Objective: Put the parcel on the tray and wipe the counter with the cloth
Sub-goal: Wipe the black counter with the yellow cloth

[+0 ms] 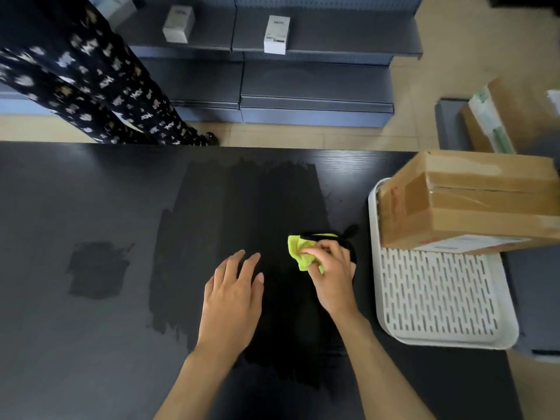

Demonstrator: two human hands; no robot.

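Note:
A brown cardboard parcel [472, 201] sealed with tape rests on the far end of the white slotted tray [436, 298] at the counter's right. My right hand [331, 274] is closed on a yellow-green cloth with a black edge [298, 250], pressed on the black counter [91, 192] just left of the tray. My left hand [233, 294] lies flat on the counter with fingers apart, holding nothing. Dark wet streaks cover the counter's middle.
A person in dark patterned trousers [91, 77] stands beyond the counter's far left edge. Grey shelves [303, 80] with small white boxes [276, 34] are behind. Another cardboard box [497, 116] sits at the far right. A separate damp patch [97, 269] marks the counter's left.

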